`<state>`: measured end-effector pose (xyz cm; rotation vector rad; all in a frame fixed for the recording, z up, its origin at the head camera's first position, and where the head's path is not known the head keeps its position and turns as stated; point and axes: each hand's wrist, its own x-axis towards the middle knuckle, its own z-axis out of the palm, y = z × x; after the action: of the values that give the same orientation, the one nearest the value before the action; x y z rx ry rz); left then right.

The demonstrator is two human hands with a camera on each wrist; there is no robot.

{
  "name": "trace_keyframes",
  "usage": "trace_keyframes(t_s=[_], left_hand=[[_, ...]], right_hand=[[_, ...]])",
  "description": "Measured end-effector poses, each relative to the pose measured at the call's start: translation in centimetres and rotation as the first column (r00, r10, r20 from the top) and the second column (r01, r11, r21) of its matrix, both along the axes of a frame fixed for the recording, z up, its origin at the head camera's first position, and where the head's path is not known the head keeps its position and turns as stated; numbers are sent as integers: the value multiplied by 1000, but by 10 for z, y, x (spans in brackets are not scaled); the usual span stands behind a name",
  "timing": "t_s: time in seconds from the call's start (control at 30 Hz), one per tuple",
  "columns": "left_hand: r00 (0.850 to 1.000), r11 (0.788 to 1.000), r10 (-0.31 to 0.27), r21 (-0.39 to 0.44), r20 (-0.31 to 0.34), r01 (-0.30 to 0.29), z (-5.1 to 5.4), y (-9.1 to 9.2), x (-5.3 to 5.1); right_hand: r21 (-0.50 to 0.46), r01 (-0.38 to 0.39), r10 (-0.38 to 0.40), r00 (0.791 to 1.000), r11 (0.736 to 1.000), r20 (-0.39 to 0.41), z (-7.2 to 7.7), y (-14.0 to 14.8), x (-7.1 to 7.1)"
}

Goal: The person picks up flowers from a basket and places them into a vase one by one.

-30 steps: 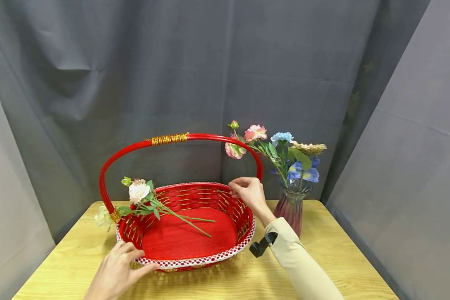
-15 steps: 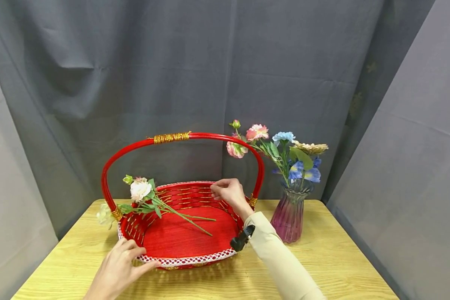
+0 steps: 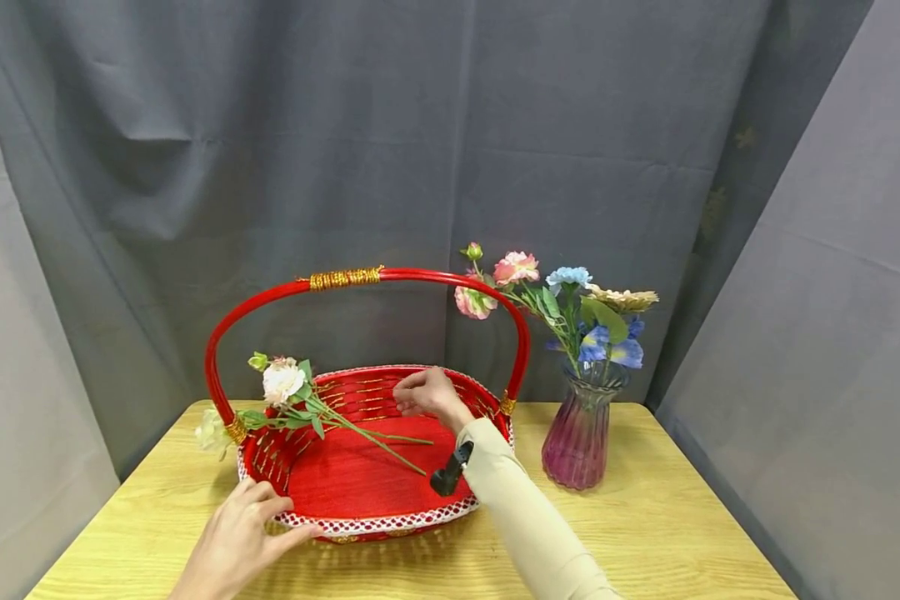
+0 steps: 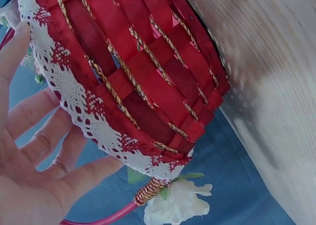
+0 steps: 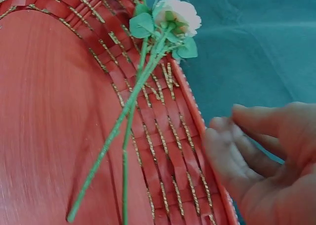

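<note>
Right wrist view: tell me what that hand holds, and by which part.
Nothing: the right hand is loosely curled, nothing visible between thumb and fingers; the flower stems lie apart from it.

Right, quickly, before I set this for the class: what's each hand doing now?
Left hand: closed, holding the red basket by its near-left rim.
Right hand: open, fingers loosely bent, holding nothing.
</note>
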<state>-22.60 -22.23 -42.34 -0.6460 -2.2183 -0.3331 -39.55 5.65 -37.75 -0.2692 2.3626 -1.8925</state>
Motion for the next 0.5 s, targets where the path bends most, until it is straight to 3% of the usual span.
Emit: trace_keyframes(t_s=[0.13, 0.37, 0.5], left_hand=[[1000, 1000, 5, -7, 8, -5, -1, 0, 1], [999, 1000, 15, -8, 32, -15, -1, 1, 1], [999, 1000, 20, -13, 36, -20, 0, 1, 1]], right_hand=[[62, -48, 47, 999, 997, 28, -8, -13, -1], [111, -27, 23, 999, 993, 42, -17, -34, -2], [133, -64, 52, 995, 989, 89, -22, -41, 0]])
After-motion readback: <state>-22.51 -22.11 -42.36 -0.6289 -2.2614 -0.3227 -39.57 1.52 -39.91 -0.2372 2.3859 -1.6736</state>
